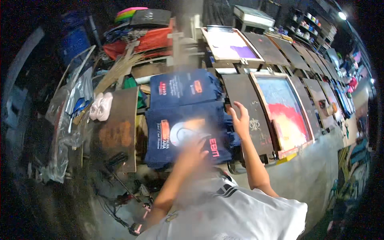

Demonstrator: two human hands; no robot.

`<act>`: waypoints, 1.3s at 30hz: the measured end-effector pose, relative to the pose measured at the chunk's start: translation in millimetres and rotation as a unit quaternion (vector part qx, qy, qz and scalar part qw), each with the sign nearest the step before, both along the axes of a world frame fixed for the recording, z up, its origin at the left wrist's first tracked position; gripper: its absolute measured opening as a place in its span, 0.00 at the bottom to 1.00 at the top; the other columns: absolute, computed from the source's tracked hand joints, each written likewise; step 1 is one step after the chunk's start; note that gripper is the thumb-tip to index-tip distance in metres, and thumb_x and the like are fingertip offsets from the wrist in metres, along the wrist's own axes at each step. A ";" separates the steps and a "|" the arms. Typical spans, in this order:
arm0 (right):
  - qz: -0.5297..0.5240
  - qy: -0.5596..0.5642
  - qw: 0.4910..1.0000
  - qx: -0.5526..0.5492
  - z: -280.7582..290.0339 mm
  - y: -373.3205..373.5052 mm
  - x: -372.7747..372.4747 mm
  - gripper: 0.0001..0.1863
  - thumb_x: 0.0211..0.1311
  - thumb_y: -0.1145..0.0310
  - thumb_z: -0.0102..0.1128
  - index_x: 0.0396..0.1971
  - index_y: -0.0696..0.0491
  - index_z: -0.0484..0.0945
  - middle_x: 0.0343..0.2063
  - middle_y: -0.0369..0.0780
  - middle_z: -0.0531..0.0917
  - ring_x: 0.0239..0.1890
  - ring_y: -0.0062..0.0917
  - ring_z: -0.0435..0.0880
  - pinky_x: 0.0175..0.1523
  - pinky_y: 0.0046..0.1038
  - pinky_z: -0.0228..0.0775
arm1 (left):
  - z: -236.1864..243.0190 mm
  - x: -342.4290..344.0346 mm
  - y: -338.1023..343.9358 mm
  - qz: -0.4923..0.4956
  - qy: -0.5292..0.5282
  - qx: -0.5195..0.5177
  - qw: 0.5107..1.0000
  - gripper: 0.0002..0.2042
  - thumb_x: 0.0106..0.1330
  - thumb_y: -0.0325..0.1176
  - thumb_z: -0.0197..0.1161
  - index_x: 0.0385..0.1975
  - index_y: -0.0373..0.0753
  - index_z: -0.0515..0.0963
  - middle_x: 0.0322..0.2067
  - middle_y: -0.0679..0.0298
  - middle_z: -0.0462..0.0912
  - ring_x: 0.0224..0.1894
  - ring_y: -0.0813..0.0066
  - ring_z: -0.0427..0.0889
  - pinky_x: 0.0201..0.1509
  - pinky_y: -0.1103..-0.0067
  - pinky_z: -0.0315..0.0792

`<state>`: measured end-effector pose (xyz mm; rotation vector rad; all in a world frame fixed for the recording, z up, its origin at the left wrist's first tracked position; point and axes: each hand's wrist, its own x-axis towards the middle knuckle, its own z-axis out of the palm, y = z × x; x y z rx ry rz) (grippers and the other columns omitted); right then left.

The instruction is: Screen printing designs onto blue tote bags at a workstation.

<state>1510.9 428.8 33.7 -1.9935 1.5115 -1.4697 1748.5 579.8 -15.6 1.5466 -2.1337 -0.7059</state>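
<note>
Two stacks of navy printed fabric pieces (158, 152) lie on the work surface before me, one behind the other; the back stack (182, 94) has small orange, red and white prints, the front one larger white, orange and pink prints. My left hand (194, 154) is over the front stack, badly blurred, so its grip and any contact cannot be made out. My right hand (240, 120) is raised by the stacks' right edge, beside a dark board (252, 100), with fingers apart and nothing in it.
A wooden-framed printing screen (273, 86) with red ink and a row of boards (286, 50) stretch rightward. Pale pink slippers (100, 107) rest on a board at left, beside clear plastic sheeting (60, 160). Another screen (222, 42) stands behind. Cables and tools (128, 216) lie on the floor below.
</note>
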 end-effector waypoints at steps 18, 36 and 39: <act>0.157 -0.115 0.908 0.371 -133.1 46.6 -50.2 0.39 0.78 0.45 0.42 0.75 0.59 0.53 0.75 0.49 0.57 0.78 0.35 0.50 0.79 0.33 0.40 | -3.8 -34.9 -3.3 -0.023 0.072 0.098 0.992 0.38 0.69 0.61 0.57 0.72 0.41 0.63 0.75 0.57 0.59 0.77 0.51 0.52 0.78 0.56 0.48; 0.020 -0.485 0.847 0.216 -70.6 205.9 -242.1 0.20 0.78 0.59 0.51 0.55 0.59 0.78 0.47 0.41 0.87 0.42 0.21 0.85 0.46 0.21 0.74 | 38.6 -131.7 60.2 0.136 0.308 -0.137 0.931 0.12 0.71 0.32 0.63 0.48 0.34 0.82 0.45 0.60 0.87 0.45 0.72 0.82 0.56 0.74 0.73; 0.002 -0.465 0.863 0.196 -54.8 261.3 -266.0 0.19 0.77 0.60 0.54 0.54 0.60 0.79 0.46 0.41 0.87 0.43 0.19 0.84 0.47 0.21 0.74 | 26.9 -220.7 91.7 0.087 0.403 0.013 0.911 0.12 0.76 0.35 0.57 0.48 0.35 0.82 0.47 0.64 0.86 0.52 0.77 0.81 0.59 0.78 0.72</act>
